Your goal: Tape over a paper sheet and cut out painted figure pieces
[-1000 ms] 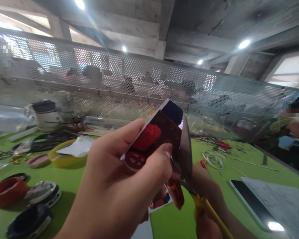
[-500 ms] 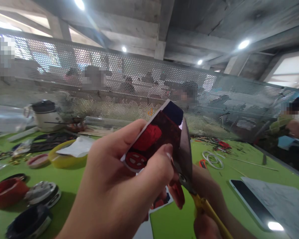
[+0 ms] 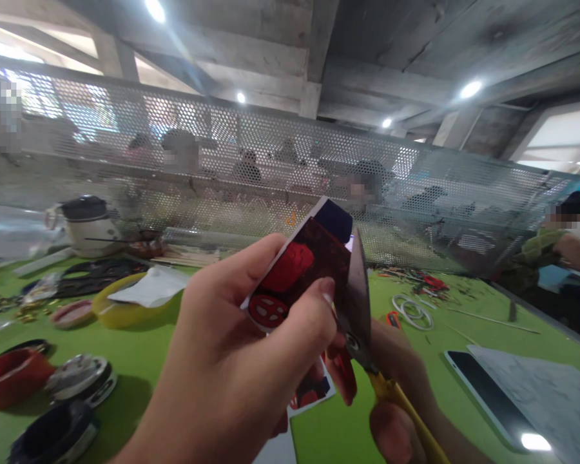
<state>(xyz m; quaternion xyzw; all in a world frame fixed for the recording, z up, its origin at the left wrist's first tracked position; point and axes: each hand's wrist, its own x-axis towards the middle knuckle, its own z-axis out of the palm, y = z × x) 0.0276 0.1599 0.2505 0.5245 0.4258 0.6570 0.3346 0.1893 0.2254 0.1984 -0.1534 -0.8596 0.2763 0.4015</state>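
Observation:
My left hand point(image 3: 251, 348) pinches a printed card point(image 3: 302, 264) between thumb and fingers, tilted up before me. The card is dark, with red shapes, a navy corner and a white edge. At its right edge are the metal blades of scissors point(image 3: 358, 303) with yellow handles. My right hand point(image 3: 396, 412) is closed around those handles, its fingers partly hidden behind the blades and my left hand. Below, another printed sheet point(image 3: 312, 396) with red and navy shapes is partly covered by my left hand.
On the green table point(image 3: 338, 428), a phone point(image 3: 493, 399) rests by a whitish sheet point(image 3: 551, 393) at right. White coiled cord point(image 3: 412, 312) and scraps lie farther back. At left are a yellow ring point(image 3: 120, 309), small bowls point(image 3: 14, 377) and a jug point(image 3: 89, 225). A perforated screen point(image 3: 270, 154) stands behind.
The card and scissors have shifted very slightly left in view. My hands keep the same hold on both.

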